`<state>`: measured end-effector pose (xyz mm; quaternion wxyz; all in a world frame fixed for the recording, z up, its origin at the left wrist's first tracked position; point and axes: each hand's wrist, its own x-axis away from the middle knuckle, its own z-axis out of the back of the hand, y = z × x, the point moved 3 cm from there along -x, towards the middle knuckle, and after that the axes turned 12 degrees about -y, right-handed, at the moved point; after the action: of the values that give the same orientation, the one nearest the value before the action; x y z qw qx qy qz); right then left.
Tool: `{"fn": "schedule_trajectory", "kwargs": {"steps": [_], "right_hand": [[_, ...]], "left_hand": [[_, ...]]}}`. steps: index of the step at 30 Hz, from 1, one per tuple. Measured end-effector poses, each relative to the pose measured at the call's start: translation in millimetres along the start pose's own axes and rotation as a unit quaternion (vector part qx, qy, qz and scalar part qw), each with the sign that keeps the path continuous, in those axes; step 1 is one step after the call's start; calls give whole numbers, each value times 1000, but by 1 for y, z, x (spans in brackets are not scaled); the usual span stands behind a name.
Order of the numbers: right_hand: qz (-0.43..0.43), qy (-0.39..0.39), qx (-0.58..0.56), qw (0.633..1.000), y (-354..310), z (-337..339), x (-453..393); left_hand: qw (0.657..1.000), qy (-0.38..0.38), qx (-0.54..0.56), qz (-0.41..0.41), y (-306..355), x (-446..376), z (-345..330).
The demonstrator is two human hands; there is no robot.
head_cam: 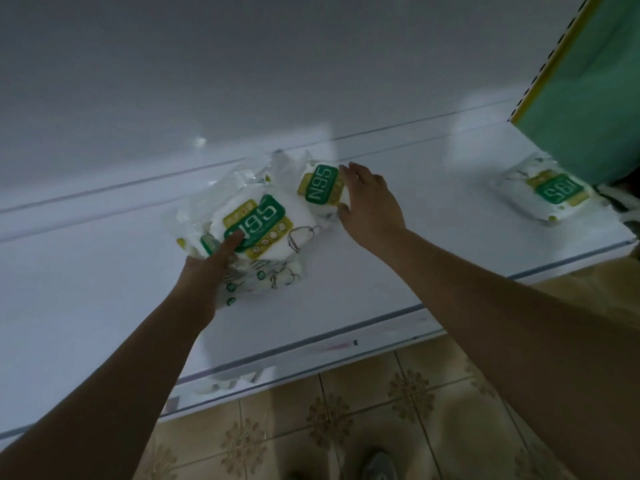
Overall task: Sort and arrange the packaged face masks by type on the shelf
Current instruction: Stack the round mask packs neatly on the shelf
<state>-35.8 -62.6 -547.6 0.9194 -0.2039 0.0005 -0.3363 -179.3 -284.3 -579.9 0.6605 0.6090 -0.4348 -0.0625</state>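
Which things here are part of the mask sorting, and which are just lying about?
Part of the job:
left hand holding the stack of mask packs
right hand on the small mask pack
far mask pack
shelf

Just there:
green panel
tiled floor

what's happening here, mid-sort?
A person is gathering N95 mask packs on a white shelf. The left hand holds a loose stack of packs, its thumb on the top label. The right hand grips a smaller single pack just behind that stack, fingers over its far edge. One more pack lies apart at the shelf's right end, next to a green panel.
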Motion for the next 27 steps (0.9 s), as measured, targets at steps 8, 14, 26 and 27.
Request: {"fn": "schedule_trajectory", "kwargs": {"steps": [8, 14, 26, 27], "right_hand": [[-88, 45, 104, 990, 26, -32, -23], [-13, 61, 81, 995, 36, -31, 0], [-67, 93, 53, 992, 18, -34, -19], [-109, 131, 13, 985, 23, -26, -9]], "left_hand": [[998, -3, 42, 38, -13, -4, -4], [998, -26, 52, 26, -14, 8, -24], [996, -66, 39, 35, -17, 1, -11], [996, -68, 41, 27, -15, 3, -13]]}}
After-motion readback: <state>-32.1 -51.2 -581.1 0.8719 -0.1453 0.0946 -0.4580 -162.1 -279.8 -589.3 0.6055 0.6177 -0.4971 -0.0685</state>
